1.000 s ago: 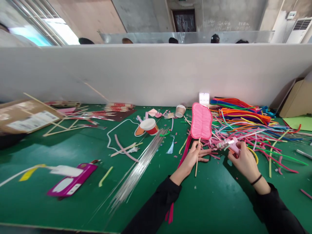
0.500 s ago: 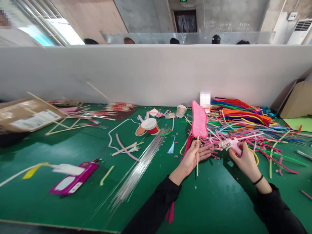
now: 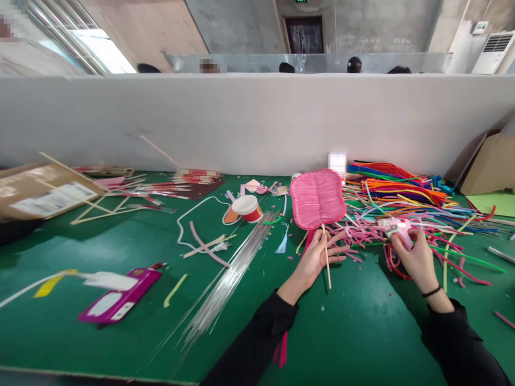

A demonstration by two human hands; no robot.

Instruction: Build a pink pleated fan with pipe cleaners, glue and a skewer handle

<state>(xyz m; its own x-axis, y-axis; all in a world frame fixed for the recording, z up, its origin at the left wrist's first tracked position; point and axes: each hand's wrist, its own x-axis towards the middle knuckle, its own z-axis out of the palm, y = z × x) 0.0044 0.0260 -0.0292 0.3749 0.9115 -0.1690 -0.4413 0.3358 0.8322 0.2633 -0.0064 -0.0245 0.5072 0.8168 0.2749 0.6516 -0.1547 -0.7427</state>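
My left hand (image 3: pixel 316 260) pinches the thin wooden stick (image 3: pixel 326 260) of a pink fan (image 3: pixel 317 198) made of pipe cleaners, holding it upright with its broad face toward me. My right hand (image 3: pixel 416 257) is closed on a small pink glue gun (image 3: pixel 396 229), which lies low among the pipe cleaners (image 3: pixel 402 214) heaped to the right of the fan. The gun's tip points left toward the fan. Both sleeves are black, and a black band circles the right wrist.
The green table (image 3: pixel 354 332) carries a bundle of thin silver wires (image 3: pixel 225 284), a magenta packet (image 3: pixel 116 300), a red-and-white paper cup (image 3: pixel 247 208), wooden sticks (image 3: pixel 104 206) and a cardboard box (image 3: pixel 40 193) at left. A white partition (image 3: pixel 241 118) runs behind; another box (image 3: pixel 488 166) sits far right.
The fan has turned on its stick from edge-on to face-on and shifted slightly left. My right hand with the glue gun has moved a little right and away from me, into the pile.
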